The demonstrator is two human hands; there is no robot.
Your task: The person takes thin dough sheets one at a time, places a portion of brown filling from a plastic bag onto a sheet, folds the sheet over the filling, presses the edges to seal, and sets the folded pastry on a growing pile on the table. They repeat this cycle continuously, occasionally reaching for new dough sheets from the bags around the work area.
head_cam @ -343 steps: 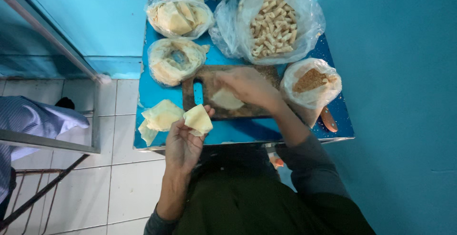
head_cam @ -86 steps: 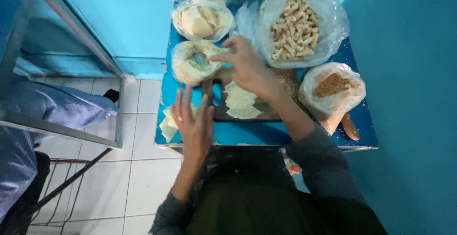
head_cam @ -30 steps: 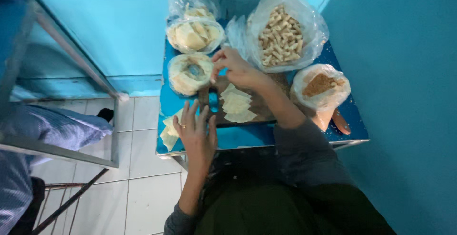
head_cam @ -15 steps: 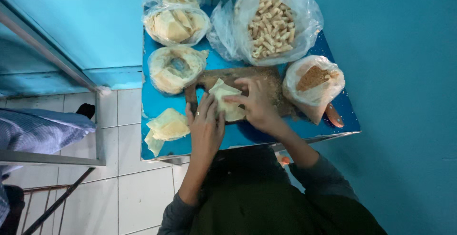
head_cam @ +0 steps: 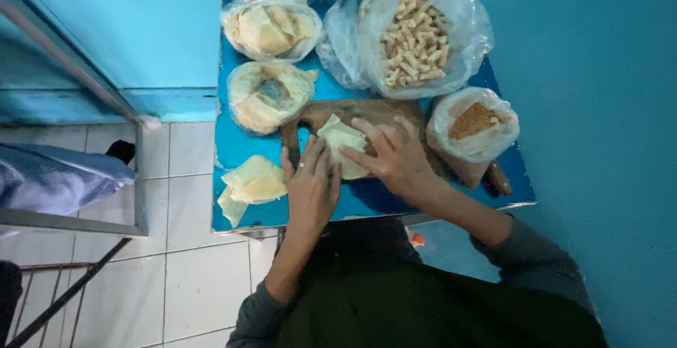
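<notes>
A pale pastry sheet lies on a brown wooden board in the middle of a small blue table. My left hand rests flat at the sheet's near left edge, a ring on one finger. My right hand presses its spread fingers on the sheet's right side. A small stack of pale folded sheets lies on the table to the left of my left hand.
At the back stand clear bags: folded pastry pieces, rolled sticks, round wrappers, and brown crumb filling at right. Blue walls close in at right and behind. A metal frame and white tiled floor lie left.
My right hand came back from the round wrapper bag with a sheet and laid it on the board. My left hand moved up onto the sheet's edge.
</notes>
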